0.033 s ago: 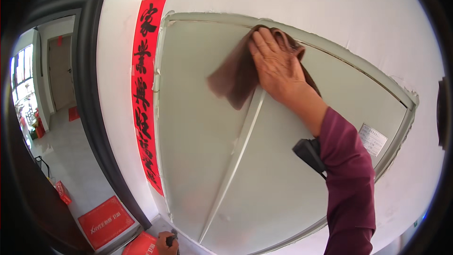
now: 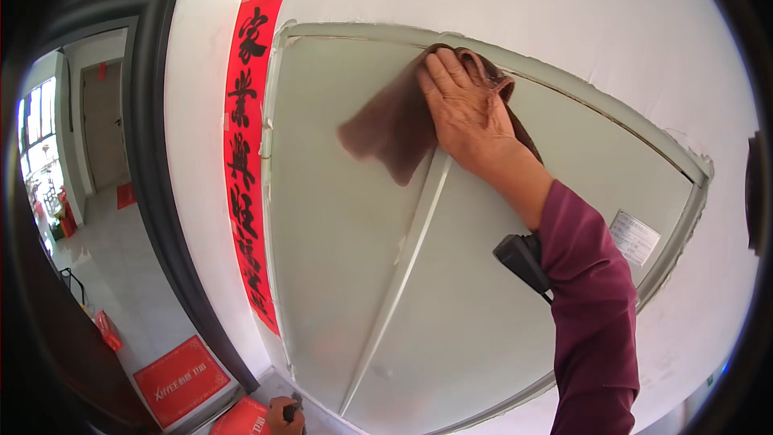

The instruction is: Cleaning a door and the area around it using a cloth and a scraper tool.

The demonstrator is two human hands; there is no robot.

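Note:
My right hand [image 2: 467,113], in a maroon sleeve, presses a brown cloth [image 2: 394,133] against the upper part of a pale grey-green two-door wall cabinet [image 2: 338,217]. Folds of the cloth bunch up around the fingers and thumb, and its loose end spreads over the left door. Beneath the hand a light strip [image 2: 407,266] runs down between the doors. Low in the view, my left hand [image 2: 282,415] is closed around something dark that I cannot make out, partly cut off by the lower edge.
A red paper banner [image 2: 245,153] with black characters hangs left of the cabinet. Farther left, a dark door frame [image 2: 161,153] opens onto a room. Red mats [image 2: 181,383] lie at its threshold. A black device [image 2: 522,262] sits by my right wrist; a white label [image 2: 634,238] is on the right door.
My right hand and the cloth have shifted slightly left along the cabinet top, and the loose end of the cloth reaches farther left. My left hand stays nearly where it was.

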